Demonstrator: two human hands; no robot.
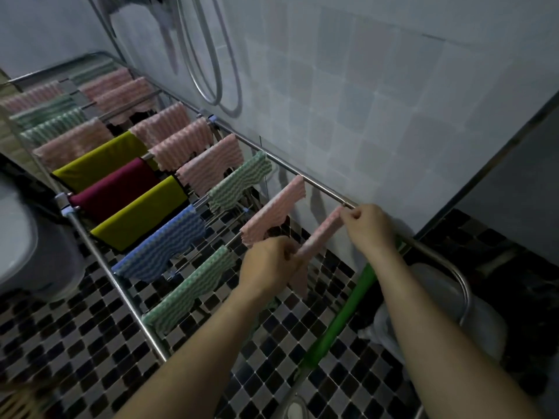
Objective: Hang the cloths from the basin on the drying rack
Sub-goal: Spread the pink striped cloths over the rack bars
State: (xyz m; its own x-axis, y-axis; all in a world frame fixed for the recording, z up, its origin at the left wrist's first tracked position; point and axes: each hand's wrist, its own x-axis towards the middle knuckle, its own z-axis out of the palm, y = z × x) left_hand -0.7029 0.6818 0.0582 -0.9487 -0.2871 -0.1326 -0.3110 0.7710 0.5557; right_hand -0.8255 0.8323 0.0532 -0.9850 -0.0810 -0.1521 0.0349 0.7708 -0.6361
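Obs., head view.

- Stainless steel tube drying rack [326, 190] stands on a floor of black and grey mosaic tiles [75, 343], beside a wall of pale square tiles [363, 101].
- Task item: pink and white wavy-striped cloth [322, 234], bunched into a narrow strip. It lies across the rack's right end, stretched between both hands, just right of a neighbouring pink wavy cloth [272, 213] already draped on a rung.
- Right hand [369, 228]: grip closed, fingertips and thumb pinching the strip's far end, just beside the far rail.
- Left hand [272, 261]: grip closed, fingers curled round the strip's near part; a loose end hangs below this hand.
- Whether the strip touches a rung cannot be told; the hands and the cloth itself cover it.
- Other cloths on the rungs to the left: green and white wavy cloth [187, 291], blue wavy cloth [163, 243], two plain olive-yellow cloths [142, 213], plain maroon cloth [115, 186], then more pink and green ones further back.
- Bright green pole [338, 322] slants under the right forearm.
- Metal shower hose [211, 55] loops on the wall.
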